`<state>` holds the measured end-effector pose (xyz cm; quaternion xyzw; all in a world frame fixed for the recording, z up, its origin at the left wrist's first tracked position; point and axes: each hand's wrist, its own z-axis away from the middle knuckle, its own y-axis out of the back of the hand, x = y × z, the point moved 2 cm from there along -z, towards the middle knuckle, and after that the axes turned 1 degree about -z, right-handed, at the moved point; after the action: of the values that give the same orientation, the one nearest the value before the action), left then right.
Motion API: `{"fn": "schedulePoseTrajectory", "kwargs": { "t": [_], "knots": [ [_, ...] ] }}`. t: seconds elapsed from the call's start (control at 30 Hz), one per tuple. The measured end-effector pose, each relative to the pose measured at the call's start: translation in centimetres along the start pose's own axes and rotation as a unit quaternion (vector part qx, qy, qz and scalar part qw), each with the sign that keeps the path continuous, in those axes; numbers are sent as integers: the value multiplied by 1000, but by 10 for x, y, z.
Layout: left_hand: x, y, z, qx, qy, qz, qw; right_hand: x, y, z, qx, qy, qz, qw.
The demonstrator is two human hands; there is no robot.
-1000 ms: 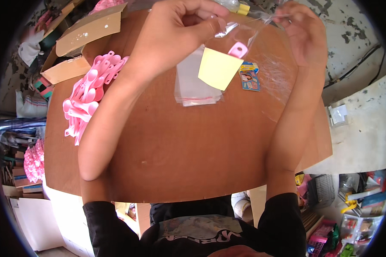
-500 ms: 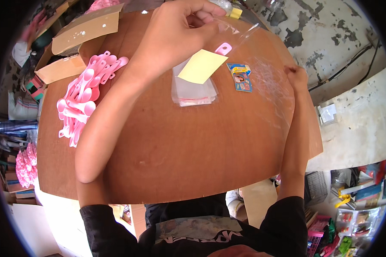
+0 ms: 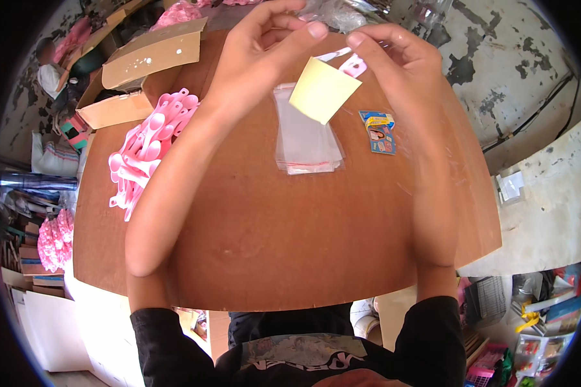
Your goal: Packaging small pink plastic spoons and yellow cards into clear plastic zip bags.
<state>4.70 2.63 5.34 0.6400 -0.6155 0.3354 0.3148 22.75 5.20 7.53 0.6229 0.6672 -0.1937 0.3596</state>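
Up over the far part of the table hangs a clear plastic bag with a pale yellow card (image 3: 326, 90) in it. Behind the card, a pink spoon (image 3: 353, 66) shows only its holed handle end. My left hand (image 3: 268, 42) is closed at the bag's upper left, thumb toward the fingers. At the upper right, my right hand (image 3: 403, 58) pinches the bag's top edge. The clear film is hard to see against the fingers. Below lies a stack of clear plastic bags (image 3: 306, 142). Left of my left forearm is a pile of pink spoons (image 3: 150, 143).
An open cardboard box (image 3: 119, 106) stands at the table's far left. Small blue printed cards (image 3: 379, 132) lie near my right forearm. Crumpled clear plastic (image 3: 336, 14) sits past the far edge. A worn, peeling wall (image 3: 529, 84) rises at the right.
My right hand has come from the clear plastic strips at the table's right to the top of the bag. My left hand still holds the bag, and the card has tilted.
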Motion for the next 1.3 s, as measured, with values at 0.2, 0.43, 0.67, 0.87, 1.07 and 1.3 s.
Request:
{"fn": "schedulePoseTrajectory", "kwargs": {
  "t": [0.2,0.43,0.67,0.87,1.07,1.3],
  "knots": [
    [-33,6,36,-107,8,-77,991,16,1,-1,-196,-63,20,978],
    [-26,-10,81,-100,100,-52,989,12,-25,25,-189,-131,-93,969],
    [-34,-2,109,6,157,5,988,41,-31,65,-234,-203,-90,947],
    [-36,22,137,25,190,104,976,47,-37,76,-234,-268,-150,923],
    [-52,41,146,53,261,122,956,65,-48,91,-261,-347,-197,879],
    [-64,52,148,69,229,27,971,76,-63,105,-200,-276,-173,924]
  ]
}}
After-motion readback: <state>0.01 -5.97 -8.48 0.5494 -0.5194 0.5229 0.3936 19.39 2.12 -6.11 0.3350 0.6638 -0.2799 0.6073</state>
